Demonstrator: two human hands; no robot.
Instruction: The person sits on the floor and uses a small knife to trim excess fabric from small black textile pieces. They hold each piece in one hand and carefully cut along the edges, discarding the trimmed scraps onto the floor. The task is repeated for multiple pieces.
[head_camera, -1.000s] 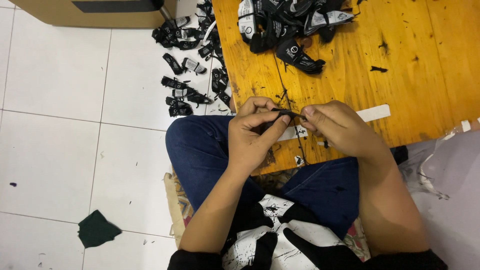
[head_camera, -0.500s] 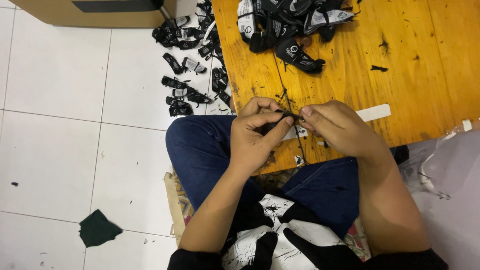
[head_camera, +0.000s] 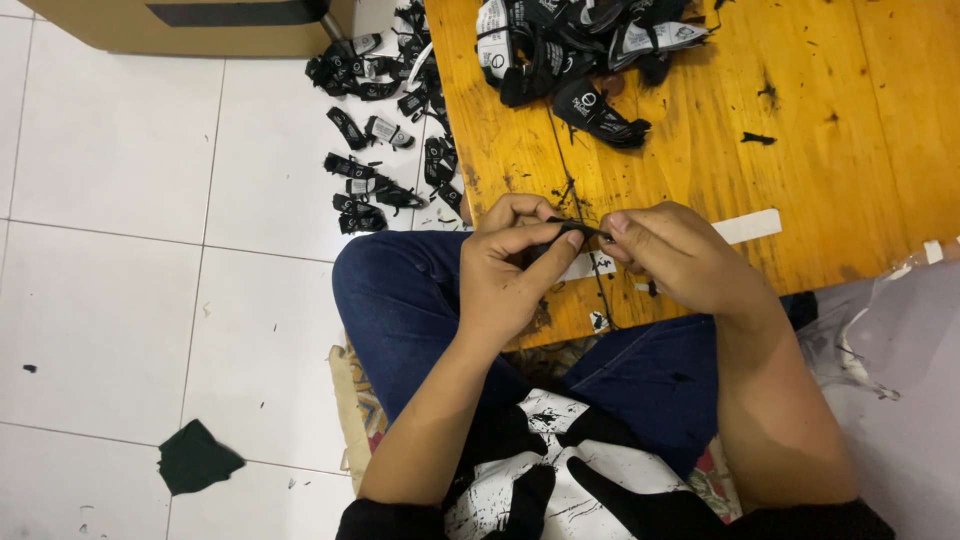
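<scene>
My left hand (head_camera: 512, 268) and my right hand (head_camera: 678, 255) meet over the near edge of a low orange wooden table (head_camera: 820, 130). Together they pinch a small black strap piece (head_camera: 572, 229) between thumbs and fingertips. A thin black thread (head_camera: 572, 180) runs from the piece up across the table. Just behind my hands a white strip (head_camera: 748, 226) lies flat on the wood. My fingers hide most of the piece.
A heap of black straps with white labels (head_camera: 575, 50) lies at the table's far side. More black pieces (head_camera: 385, 130) are scattered on the white tiled floor at the left. A cardboard box (head_camera: 200, 25) stands at top left. A dark green cloth scrap (head_camera: 195, 458) lies on the tiles.
</scene>
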